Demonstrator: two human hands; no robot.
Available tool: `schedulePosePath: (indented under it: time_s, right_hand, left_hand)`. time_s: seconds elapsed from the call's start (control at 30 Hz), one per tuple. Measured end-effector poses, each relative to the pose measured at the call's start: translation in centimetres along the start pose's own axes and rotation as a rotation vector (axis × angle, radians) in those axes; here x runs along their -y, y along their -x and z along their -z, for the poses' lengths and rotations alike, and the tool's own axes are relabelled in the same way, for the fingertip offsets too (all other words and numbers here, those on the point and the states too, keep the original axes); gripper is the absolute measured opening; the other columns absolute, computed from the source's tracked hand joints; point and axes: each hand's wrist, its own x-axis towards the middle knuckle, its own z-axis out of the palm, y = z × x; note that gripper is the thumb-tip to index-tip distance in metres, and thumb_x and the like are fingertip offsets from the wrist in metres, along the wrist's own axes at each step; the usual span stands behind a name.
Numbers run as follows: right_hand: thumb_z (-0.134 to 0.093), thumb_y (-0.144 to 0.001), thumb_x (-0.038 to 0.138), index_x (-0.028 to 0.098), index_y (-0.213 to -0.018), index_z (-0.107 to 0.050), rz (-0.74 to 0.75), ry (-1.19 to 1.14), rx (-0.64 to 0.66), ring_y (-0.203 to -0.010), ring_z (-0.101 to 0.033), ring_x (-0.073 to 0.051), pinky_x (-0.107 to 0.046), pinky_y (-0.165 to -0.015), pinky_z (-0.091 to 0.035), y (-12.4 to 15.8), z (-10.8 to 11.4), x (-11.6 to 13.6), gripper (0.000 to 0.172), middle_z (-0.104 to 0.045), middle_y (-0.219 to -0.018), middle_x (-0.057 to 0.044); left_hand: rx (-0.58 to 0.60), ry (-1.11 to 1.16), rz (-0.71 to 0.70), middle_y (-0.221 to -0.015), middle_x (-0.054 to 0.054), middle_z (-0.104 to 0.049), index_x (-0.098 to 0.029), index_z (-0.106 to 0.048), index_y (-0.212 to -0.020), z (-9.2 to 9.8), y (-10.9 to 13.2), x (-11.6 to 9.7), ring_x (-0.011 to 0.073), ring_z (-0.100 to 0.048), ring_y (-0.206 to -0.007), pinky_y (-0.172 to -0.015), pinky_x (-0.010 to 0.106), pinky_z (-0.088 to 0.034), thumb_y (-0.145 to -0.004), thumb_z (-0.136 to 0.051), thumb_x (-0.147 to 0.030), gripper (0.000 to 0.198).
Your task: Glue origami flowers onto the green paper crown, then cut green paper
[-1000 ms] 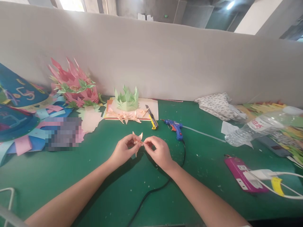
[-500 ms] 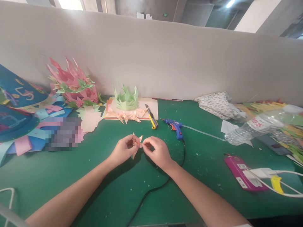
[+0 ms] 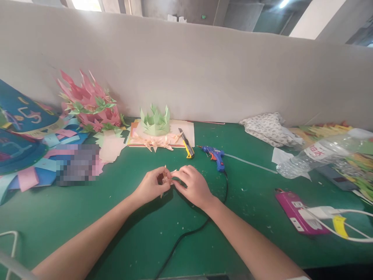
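Observation:
Between my hands is a small peach paper flower (image 3: pixel 165 180), mostly covered by my fingers. My left hand (image 3: pixel 151 184) pinches it from the left, thumb and forefinger closed on it. From the right, the thumb and fingertips of my right hand (image 3: pixel 192 186) close on its edge. Beyond them, a row of similar peach paper flowers (image 3: pixel 154 142) lies at the front of a paper stack, before a green folded-paper crown (image 3: pixel 155 122). A yellow utility knife (image 3: pixel 187 144) rests at the stack's right edge. Right of that lies a blue hot glue gun (image 3: pixel 215 156) with a glue stick in its back.
Pink paper crowns (image 3: pixel 93 105) and blue cone hats (image 3: pixel 23 116) stand at the left. On the right are a plastic bottle (image 3: pixel 320 151), a purple power strip (image 3: pixel 294 210) and a patterned cloth (image 3: pixel 269 128). A black cord (image 3: pixel 186 235) crosses the green table (image 3: pixel 122 249).
My right hand has shifted slightly left and its fingers now cover more of the flower. The flower has turned a little in my left hand. Everything else stays put.

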Motion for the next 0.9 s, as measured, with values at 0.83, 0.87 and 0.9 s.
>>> schedulePosePath:
  time_s: [0.83, 0.87, 0.9]
  right_hand:
    - [-0.046, -0.090, 0.025, 0.018, -0.081, -0.061, 0.091, 0.120, -0.021, -0.077, -0.045, -0.017, -0.030, -0.070, -0.034, -0.4, 0.5, 0.2, 0.019, -0.054, -0.080, -0.004]
    - [-0.046, -0.090, 0.024, 0.018, -0.081, -0.061, 0.096, 0.131, -0.019, -0.077, -0.045, -0.016, -0.030, -0.070, -0.034, -0.4, 0.5, 0.1, 0.019, -0.054, -0.080, -0.004]
    - [-0.046, -0.090, 0.024, 0.018, -0.080, -0.061, 0.099, 0.140, -0.020, -0.077, -0.045, -0.016, -0.030, -0.071, -0.034, -0.4, 0.5, 0.1, 0.019, -0.054, -0.080, -0.004]
  left_hand:
    - [0.028, 0.042, 0.004, -0.067, -0.007, -0.043, -0.021, -0.044, -0.087, -0.1, 0.1, -0.8, 0.0068, -0.045, -0.054, -0.053, 0.020, -0.039, -0.076, -0.056, -0.030, 0.019]
    - [0.031, 0.055, 0.003, -0.067, -0.007, -0.043, -0.021, -0.044, -0.088, -0.1, 0.1, -0.8, 0.0070, -0.045, -0.054, -0.053, 0.020, -0.039, -0.076, -0.056, -0.030, 0.019]
    - [0.030, 0.069, -0.001, -0.067, -0.007, -0.044, -0.021, -0.045, -0.088, -0.1, 0.1, -0.7, 0.0072, -0.046, -0.055, -0.053, 0.020, -0.040, -0.076, -0.057, -0.031, 0.019]
